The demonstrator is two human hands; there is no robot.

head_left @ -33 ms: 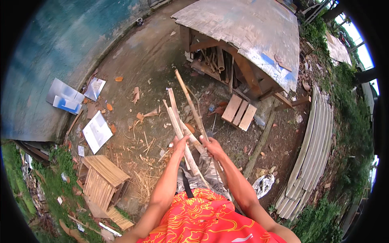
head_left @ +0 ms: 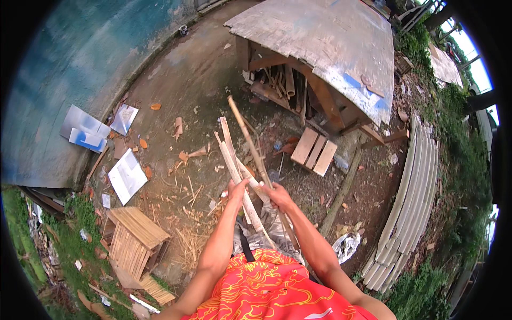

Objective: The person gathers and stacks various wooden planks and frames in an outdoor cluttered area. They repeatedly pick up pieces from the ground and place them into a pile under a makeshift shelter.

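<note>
My left hand is closed around split bamboo pieces, pale on the inside, which fan out ahead of me. A longer, rounder bamboo pole is gripped in my right hand, its far end reaching toward the table and its near end running down past my legs. Another pale split piece slants between the two hands; which hand bears it I cannot tell. The hands are close together in front of my waist, with a small gap between them.
A wooden table with bamboo stored beneath stands ahead. Near it is a small slatted stool. Corrugated sheets lie right. A slatted bamboo house-shaped box sits left, with white boards by the blue wall. Shavings litter the ground.
My right hand has come slightly lower and nearer to me, and the far end of the bamboo pole has shifted a little down and left. The left hand has hardly moved.
</note>
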